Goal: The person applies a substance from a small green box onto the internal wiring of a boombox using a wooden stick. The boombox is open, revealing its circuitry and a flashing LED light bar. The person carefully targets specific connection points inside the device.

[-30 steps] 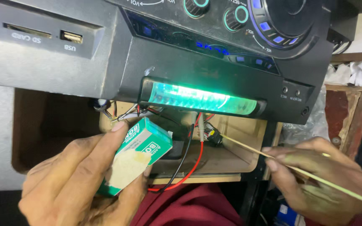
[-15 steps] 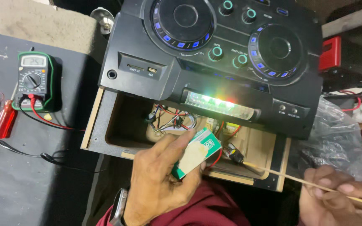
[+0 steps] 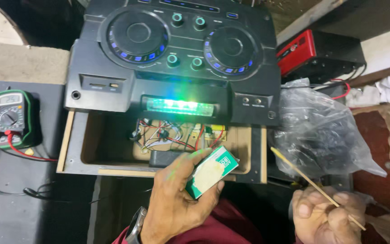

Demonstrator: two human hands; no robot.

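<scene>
Audio unit (image 3: 177, 58) powered, wiring (image 3: 172, 135) exposed. Left hand (image 3: 177, 203) grip pinching green-white box (image 3: 211, 171); right hand (image 3: 326, 217) pinching thin stick (image 3: 308, 180). Repair apparently unfinished.

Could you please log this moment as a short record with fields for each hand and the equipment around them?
left hand: grips a small green and white box
right hand: pinches a thin wooden stick
in front: black audio unit, green strip lit, open wooden cabinet with wires below
left side: multimeter, red lead
right side: clear plastic bag
</scene>
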